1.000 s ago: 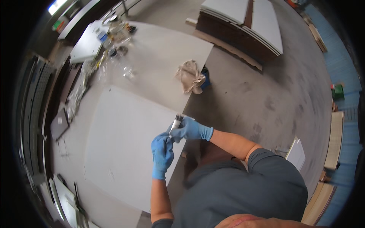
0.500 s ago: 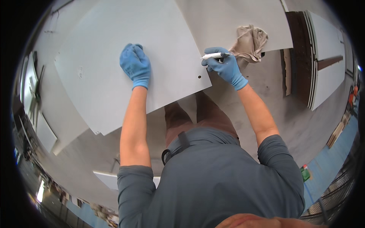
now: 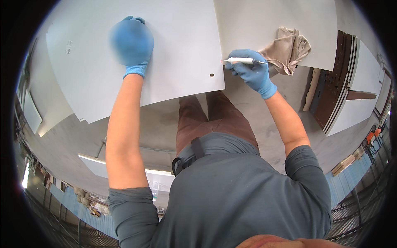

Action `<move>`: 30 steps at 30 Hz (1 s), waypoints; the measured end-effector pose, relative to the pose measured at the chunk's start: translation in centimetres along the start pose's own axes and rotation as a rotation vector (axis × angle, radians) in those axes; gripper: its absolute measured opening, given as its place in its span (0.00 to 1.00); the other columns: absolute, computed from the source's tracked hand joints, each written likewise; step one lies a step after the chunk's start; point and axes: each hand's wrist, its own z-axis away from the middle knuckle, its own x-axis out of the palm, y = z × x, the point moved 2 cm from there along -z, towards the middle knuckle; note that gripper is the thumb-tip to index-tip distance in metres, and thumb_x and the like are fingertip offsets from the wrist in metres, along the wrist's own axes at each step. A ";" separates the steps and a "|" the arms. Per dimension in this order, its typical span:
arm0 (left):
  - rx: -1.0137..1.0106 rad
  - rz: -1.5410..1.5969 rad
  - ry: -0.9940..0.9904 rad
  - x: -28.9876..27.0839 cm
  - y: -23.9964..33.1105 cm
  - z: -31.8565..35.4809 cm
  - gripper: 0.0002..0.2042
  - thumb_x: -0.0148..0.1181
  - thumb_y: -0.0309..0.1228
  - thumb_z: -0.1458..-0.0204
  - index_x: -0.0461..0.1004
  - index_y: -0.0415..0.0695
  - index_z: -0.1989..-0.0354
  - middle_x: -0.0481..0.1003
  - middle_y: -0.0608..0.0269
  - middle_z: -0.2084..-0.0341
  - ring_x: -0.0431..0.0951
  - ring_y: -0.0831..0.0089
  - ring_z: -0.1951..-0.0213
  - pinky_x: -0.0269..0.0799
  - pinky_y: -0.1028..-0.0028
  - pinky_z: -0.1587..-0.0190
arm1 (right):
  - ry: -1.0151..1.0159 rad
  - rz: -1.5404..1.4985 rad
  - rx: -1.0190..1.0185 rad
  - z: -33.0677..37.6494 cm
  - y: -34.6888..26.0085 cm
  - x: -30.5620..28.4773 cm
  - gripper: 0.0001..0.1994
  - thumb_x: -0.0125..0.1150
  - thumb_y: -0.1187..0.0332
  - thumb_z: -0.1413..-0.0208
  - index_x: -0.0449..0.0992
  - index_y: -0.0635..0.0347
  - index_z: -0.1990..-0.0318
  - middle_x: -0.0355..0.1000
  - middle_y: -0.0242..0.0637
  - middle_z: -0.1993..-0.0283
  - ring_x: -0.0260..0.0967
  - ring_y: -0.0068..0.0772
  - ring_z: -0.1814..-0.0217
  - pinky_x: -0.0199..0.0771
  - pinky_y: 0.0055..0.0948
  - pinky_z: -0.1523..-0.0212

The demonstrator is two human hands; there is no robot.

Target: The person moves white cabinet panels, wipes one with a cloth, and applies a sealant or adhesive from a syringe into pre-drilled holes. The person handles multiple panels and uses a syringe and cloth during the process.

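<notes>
A large light-grey panel [image 3: 182,45] lies before me, with a small round dark hole near its near right corner. My left hand [image 3: 131,43], in a blue glove, rests on the panel. Its fingers look curled in; a blur covers much of it, and anything inside is hidden. At the panel's right edge, my blue-gloved right hand [image 3: 253,74] grips a white pen [image 3: 244,60] with a grey end. The pen lies nearly level, its tip pointing left, close to the edge. Just beyond that hand, a crumpled beige cloth [image 3: 286,49] lies partly on a second light panel [image 3: 308,25].
To the right stands a stack of brown and white boards [image 3: 335,82]. Beneath the panels is a grey concrete floor [image 3: 285,120]. Another pale panel [image 3: 159,182] is behind my left elbow. A blue strip [image 3: 349,175] with wooden pieces runs along the far right.
My left hand has shifted left and farther up the panel. The pen stays in my right hand beside the edge. The view has turned somewhat, so the panels and cloth appear shifted.
</notes>
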 end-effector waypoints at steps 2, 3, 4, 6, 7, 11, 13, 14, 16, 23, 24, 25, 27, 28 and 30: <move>-0.008 0.138 0.058 -0.1 -0.1 0.2 0.05 0.57 0.29 0.43 0.78 0.48 0.63 0.81 0.61 0.61 0.79 0.59 0.55 0.76 0.64 0.52 | -0.013 0.064 -0.037 0.0 0.2 -0.1 0.10 0.66 0.71 0.36 0.78 0.67 0.51 0.82 0.41 0.62 0.79 0.25 0.64 0.80 0.24 0.67; 0.009 0.088 0.008 0.0 -0.1 0.2 0.04 0.57 0.29 0.44 0.78 0.48 0.64 0.81 0.62 0.62 0.79 0.59 0.56 0.76 0.64 0.53 | -0.017 0.115 -0.053 0.0 0.2 -0.2 0.09 0.66 0.72 0.36 0.78 0.67 0.52 0.82 0.41 0.62 0.79 0.25 0.64 0.80 0.24 0.67; 0.025 0.036 -0.043 0.0 -0.2 0.1 0.03 0.57 0.28 0.45 0.77 0.48 0.65 0.81 0.63 0.62 0.79 0.59 0.56 0.76 0.64 0.53 | -0.021 0.166 -0.069 0.0 0.3 -0.2 0.09 0.66 0.72 0.35 0.78 0.67 0.52 0.82 0.41 0.62 0.79 0.25 0.64 0.80 0.24 0.67; 0.073 -0.014 -0.028 -0.2 -0.1 -0.1 0.03 0.57 0.28 0.46 0.77 0.47 0.67 0.80 0.64 0.65 0.79 0.59 0.58 0.76 0.65 0.55 | -0.029 0.142 -0.048 0.0 0.4 -0.3 0.08 0.66 0.73 0.36 0.79 0.67 0.53 0.82 0.41 0.62 0.79 0.25 0.65 0.80 0.24 0.67; 0.105 -0.014 0.038 -0.4 0.1 -0.2 0.03 0.57 0.27 0.46 0.77 0.47 0.67 0.80 0.64 0.66 0.78 0.59 0.58 0.76 0.64 0.55 | -0.031 0.131 -0.040 0.0 0.5 -0.2 0.08 0.66 0.73 0.36 0.79 0.67 0.53 0.82 0.41 0.63 0.79 0.25 0.65 0.80 0.24 0.67; 0.092 0.006 0.058 -0.9 0.7 -0.7 0.03 0.56 0.26 0.47 0.77 0.46 0.71 0.80 0.62 0.70 0.78 0.59 0.63 0.75 0.65 0.60 | -0.016 0.155 -0.051 -0.1 0.5 -0.1 0.08 0.66 0.73 0.36 0.79 0.67 0.53 0.82 0.41 0.63 0.79 0.25 0.66 0.80 0.24 0.68; 0.051 0.057 0.019 -1.1 0.8 -1.0 0.05 0.55 0.25 0.47 0.77 0.45 0.73 0.79 0.59 0.71 0.77 0.58 0.66 0.74 0.65 0.64 | -0.012 0.175 -0.064 -0.2 0.5 0.0 0.08 0.66 0.73 0.36 0.79 0.67 0.53 0.82 0.41 0.63 0.79 0.25 0.66 0.80 0.24 0.68; 0.029 0.083 -0.002 -1.2 0.8 -1.1 0.06 0.55 0.25 0.47 0.77 0.44 0.74 0.79 0.58 0.72 0.77 0.57 0.68 0.73 0.65 0.65 | -0.012 0.163 -0.053 -0.2 0.5 0.1 0.08 0.66 0.73 0.36 0.79 0.67 0.53 0.82 0.41 0.63 0.79 0.25 0.66 0.80 0.24 0.68; -0.006 0.148 0.038 -1.4 1.0 -1.2 0.08 0.54 0.24 0.46 0.77 0.43 0.75 0.79 0.57 0.73 0.76 0.57 0.70 0.72 0.65 0.66 | -0.024 0.159 -0.055 -0.3 0.4 0.1 0.08 0.67 0.73 0.36 0.80 0.67 0.54 0.82 0.40 0.64 0.79 0.25 0.67 0.80 0.24 0.68; -0.055 0.202 0.057 -1.5 1.0 -1.6 0.11 0.52 0.25 0.43 0.77 0.41 0.77 0.78 0.55 0.76 0.76 0.57 0.73 0.72 0.65 0.67 | -0.006 0.042 -0.010 -0.4 -0.3 0.5 0.08 0.68 0.70 0.36 0.80 0.67 0.55 0.82 0.40 0.64 0.79 0.24 0.67 0.80 0.24 0.68; -0.060 0.195 0.036 -1.4 0.9 -1.5 0.11 0.52 0.25 0.43 0.77 0.40 0.77 0.78 0.55 0.76 0.76 0.57 0.73 0.72 0.65 0.67 | -0.008 0.023 -0.007 -0.4 -0.3 0.6 0.09 0.68 0.70 0.35 0.80 0.67 0.54 0.82 0.40 0.64 0.79 0.24 0.67 0.80 0.24 0.68; -0.066 0.189 0.015 -1.3 0.7 -1.4 0.11 0.53 0.25 0.43 0.77 0.40 0.77 0.78 0.55 0.76 0.76 0.57 0.73 0.72 0.65 0.67 | -0.009 0.004 -0.003 -0.4 -0.4 0.6 0.09 0.68 0.70 0.35 0.80 0.66 0.54 0.82 0.40 0.64 0.79 0.24 0.66 0.81 0.24 0.68; -0.066 0.177 0.019 -0.9 0.4 -1.1 0.12 0.53 0.26 0.42 0.78 0.41 0.77 0.79 0.55 0.75 0.77 0.57 0.72 0.74 0.64 0.66 | 0.002 0.027 0.006 -0.4 -0.4 0.7 0.09 0.68 0.70 0.35 0.80 0.66 0.54 0.83 0.40 0.64 0.80 0.24 0.65 0.81 0.24 0.68; -0.061 0.172 0.045 -0.7 0.3 -0.9 0.12 0.54 0.27 0.42 0.79 0.41 0.76 0.80 0.55 0.74 0.78 0.57 0.70 0.75 0.64 0.64 | 0.009 0.041 -0.001 -0.4 -0.4 0.7 0.09 0.68 0.69 0.35 0.80 0.66 0.54 0.83 0.40 0.63 0.80 0.25 0.65 0.82 0.24 0.68; -0.018 0.147 0.115 -0.2 -0.1 -0.7 0.12 0.55 0.28 0.41 0.80 0.43 0.75 0.81 0.56 0.72 0.80 0.56 0.66 0.77 0.63 0.60 | 0.023 0.027 0.029 -0.3 -0.3 0.7 0.09 0.68 0.69 0.35 0.80 0.66 0.54 0.83 0.41 0.63 0.82 0.26 0.63 0.83 0.24 0.68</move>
